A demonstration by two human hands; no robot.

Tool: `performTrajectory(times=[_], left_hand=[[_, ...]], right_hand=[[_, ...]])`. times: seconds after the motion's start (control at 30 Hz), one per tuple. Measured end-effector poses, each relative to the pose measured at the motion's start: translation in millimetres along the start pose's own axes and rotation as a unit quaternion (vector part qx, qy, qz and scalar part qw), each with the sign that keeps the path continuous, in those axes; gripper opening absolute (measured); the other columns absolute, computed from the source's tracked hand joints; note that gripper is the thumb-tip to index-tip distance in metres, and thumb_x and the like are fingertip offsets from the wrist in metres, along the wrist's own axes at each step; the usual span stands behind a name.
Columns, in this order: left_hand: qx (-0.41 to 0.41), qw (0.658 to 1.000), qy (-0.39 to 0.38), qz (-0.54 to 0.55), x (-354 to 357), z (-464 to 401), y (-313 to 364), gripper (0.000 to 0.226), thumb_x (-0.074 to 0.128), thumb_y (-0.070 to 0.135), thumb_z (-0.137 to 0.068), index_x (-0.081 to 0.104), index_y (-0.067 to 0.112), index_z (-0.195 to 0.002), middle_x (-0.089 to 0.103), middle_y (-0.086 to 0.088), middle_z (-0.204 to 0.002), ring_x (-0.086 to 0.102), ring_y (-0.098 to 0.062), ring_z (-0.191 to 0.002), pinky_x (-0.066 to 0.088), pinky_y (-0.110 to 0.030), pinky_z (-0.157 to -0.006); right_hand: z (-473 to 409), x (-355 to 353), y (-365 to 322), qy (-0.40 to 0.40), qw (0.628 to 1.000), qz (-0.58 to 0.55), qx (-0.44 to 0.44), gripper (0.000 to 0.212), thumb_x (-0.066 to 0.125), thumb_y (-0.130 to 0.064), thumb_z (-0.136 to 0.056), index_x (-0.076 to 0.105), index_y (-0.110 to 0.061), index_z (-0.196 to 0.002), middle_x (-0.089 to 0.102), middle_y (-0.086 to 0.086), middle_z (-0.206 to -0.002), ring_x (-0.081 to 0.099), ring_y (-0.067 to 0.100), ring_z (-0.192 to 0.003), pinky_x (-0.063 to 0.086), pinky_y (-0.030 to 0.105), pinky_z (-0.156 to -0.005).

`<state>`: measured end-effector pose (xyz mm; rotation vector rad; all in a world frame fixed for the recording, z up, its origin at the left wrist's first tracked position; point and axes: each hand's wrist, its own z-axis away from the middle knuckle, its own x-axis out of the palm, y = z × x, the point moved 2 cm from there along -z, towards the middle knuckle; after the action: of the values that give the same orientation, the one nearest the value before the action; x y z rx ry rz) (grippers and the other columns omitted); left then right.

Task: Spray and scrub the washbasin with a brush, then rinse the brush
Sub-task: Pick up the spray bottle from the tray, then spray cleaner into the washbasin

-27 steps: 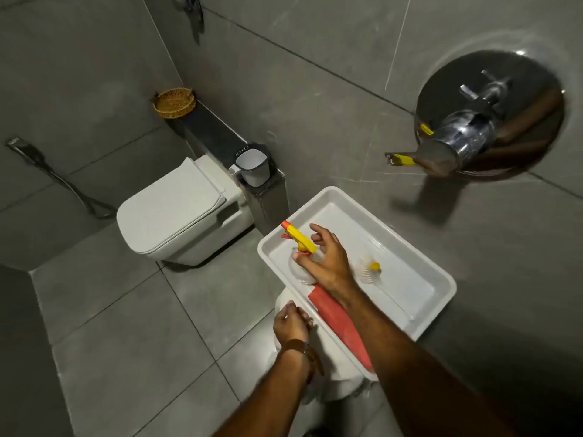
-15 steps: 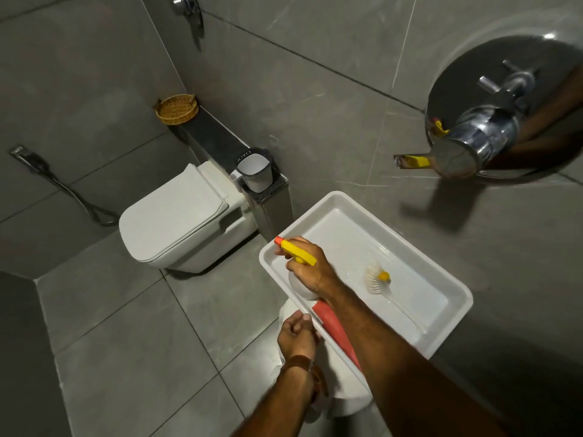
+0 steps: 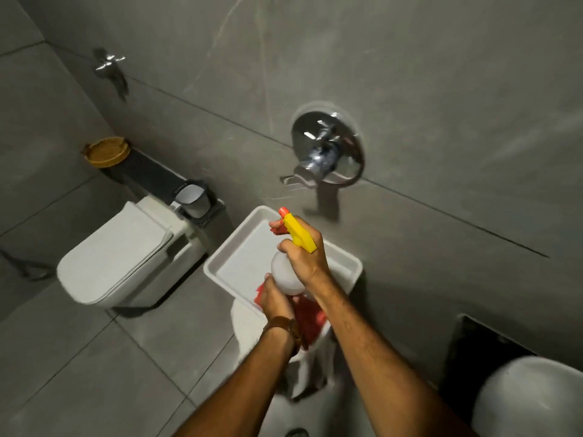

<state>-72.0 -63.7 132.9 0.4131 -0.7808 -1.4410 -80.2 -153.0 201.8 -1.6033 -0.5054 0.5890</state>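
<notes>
Hands meet on one thing: a white round-bodied plastic spray bottle (image 3: 285, 275) with a yellow trigger head and an orange nozzle tip, held up over the near end of a white rectangular tray (image 3: 235, 247). The right hand (image 3: 304, 255) is wrapped around the bottle's neck under the yellow head, fingers curled at the trigger, nozzle pointing up and away toward the grey tiled wall (image 3: 410, 74). The left hand (image 3: 276, 299), with a brown strap watch (image 3: 285, 326) on its wrist, is closed around the bottom of the bottle from below.

A red cloth (image 3: 307, 313) lies over the tray's near rim, partly hidden behind the left hand and wrist. The tray sits on a white pedestal-like stand, blurred. The brush cannot be made out; the hands and bottle cover much of the tray's inside.

On the wall above the tray is a round chrome mixer tap (image 3: 328, 149). To the left stands a white wall-hung toilet (image 3: 116, 257) with its lid down, a grey cup (image 3: 191, 198) and a woven yellow basket (image 3: 107, 151) on the dark ledge behind it. A white rounded washbasin (image 3: 530, 398) edge shows at the lower right corner.
</notes>
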Motion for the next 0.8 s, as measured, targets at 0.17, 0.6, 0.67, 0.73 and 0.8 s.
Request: performTrajectory(times=[0.17,0.6,0.67,0.73,0.8], left_hand=[[-0.049,0.993,-0.083,-0.065,25,85,-53,0.039,0.052,0.037,-0.089,0.070,0.010,-0.109,0.074,-0.017,-0.102,0.072,-0.035,-0.091,0.062,-0.045,-0.070],[0.106,0.854,-0.299,-0.412,-3,286,-231,0.032,0.051,0.038,-0.094,0.076,0.017,-0.088,0.076,-0.005,-0.098,0.069,-0.023,-0.084,0.057,-0.035,-0.081],[0.238,0.784,-0.321,-0.475,-9,293,-244,0.028,0.046,0.032,-0.100,0.066,0.017,-0.112,0.066,-0.008,-0.116,0.059,-0.017,-0.095,0.047,-0.029,-0.088],[0.311,0.731,-0.341,-0.503,-12,292,-256,0.032,0.043,0.021,-0.102,0.055,0.007,-0.127,0.057,-0.017,-0.129,0.056,-0.027,-0.112,0.045,-0.037,-0.103],[0.314,0.709,-0.350,-0.526,-15,287,-269,0.044,0.040,0.018,-0.103,0.040,0.000,-0.142,0.045,-0.022,-0.144,0.045,-0.036,-0.133,0.035,-0.047,-0.114]], right_hand=[[72,-100,-41,0.043,0.996,0.076,-0.036,0.056,0.067,-0.015,-0.082,0.062,-0.040,-0.130,0.073,-0.016,-0.106,0.069,0.009,-0.100,0.056,0.028,-0.090],[329,-331,-85,0.272,0.959,0.046,0.066,0.034,0.067,-0.033,-0.086,0.067,-0.057,-0.109,0.067,-0.021,-0.094,0.068,0.016,-0.091,0.065,0.043,-0.064],[374,-354,-77,0.297,0.945,0.045,0.130,0.020,0.068,-0.042,-0.079,0.070,-0.048,-0.098,0.070,-0.017,-0.090,0.069,0.019,-0.090,0.065,0.044,-0.059],[415,-370,-67,0.301,0.933,0.075,0.181,0.028,0.066,-0.046,-0.075,0.068,-0.038,-0.102,0.069,-0.012,-0.085,0.069,0.022,-0.084,0.064,0.042,-0.054],[450,-382,-59,0.292,0.924,0.098,0.224,0.039,0.064,-0.049,-0.074,0.065,-0.037,-0.111,0.067,-0.010,-0.084,0.068,0.021,-0.078,0.063,0.039,-0.052]])
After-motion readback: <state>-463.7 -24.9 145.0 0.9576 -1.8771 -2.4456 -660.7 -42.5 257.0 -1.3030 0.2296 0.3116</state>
